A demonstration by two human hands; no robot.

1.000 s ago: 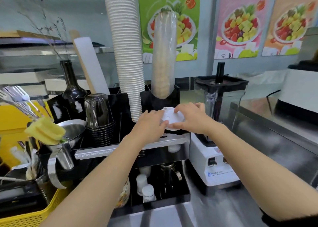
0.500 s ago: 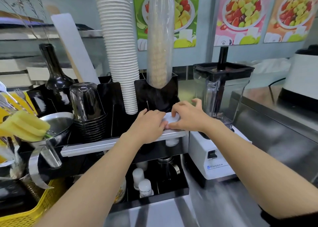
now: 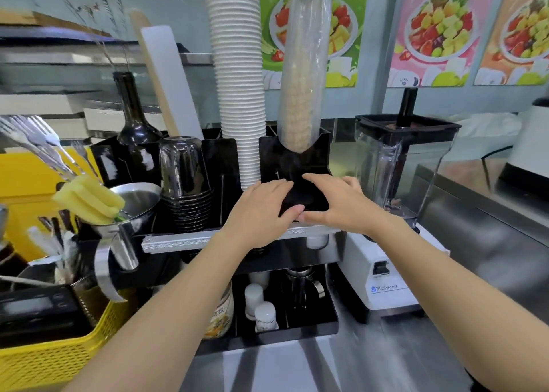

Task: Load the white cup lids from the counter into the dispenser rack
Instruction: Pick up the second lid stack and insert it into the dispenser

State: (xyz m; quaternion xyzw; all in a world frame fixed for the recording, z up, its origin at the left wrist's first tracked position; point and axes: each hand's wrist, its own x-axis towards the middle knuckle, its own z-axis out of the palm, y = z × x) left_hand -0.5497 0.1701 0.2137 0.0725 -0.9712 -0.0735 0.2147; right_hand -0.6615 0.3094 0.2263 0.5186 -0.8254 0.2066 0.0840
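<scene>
Head view of a drinks counter. The left hand (image 3: 261, 210) and right hand (image 3: 335, 204) meet at the front of the black dispenser rack (image 3: 294, 165), thumbs touching just above the rack's silver front rail (image 3: 214, 238). Both hands are loosely cupped, fingers curved toward the dark compartment between them; neither visibly holds anything. No white cup lid shows in or between the hands: the gap between the palms reveals only the black wall of the compartment, and whether lids already sit down inside it cannot be told. Directly above that compartment stands a clear plastic sleeve (image 3: 306, 73) of stacked pale items; to its left rises a tall column of white paper cups (image 3: 240, 79), then a stack of dark inverted cups (image 3: 185, 180). A blender (image 3: 401, 168) stands just right of the rack, close to the right wrist.

Step in hand, as judged: the seating or release of lids into the rack's front compartment, near the end of one loading cycle. No lids are visible on the bare steel counter (image 3: 386, 356) in this view, so the remaining supply cannot be gauged.

Next move, as judged: draw both hands clear toward the near side without brushing the paper cups or the blender jar, then locate further lids, which lie outside the frame.
</scene>
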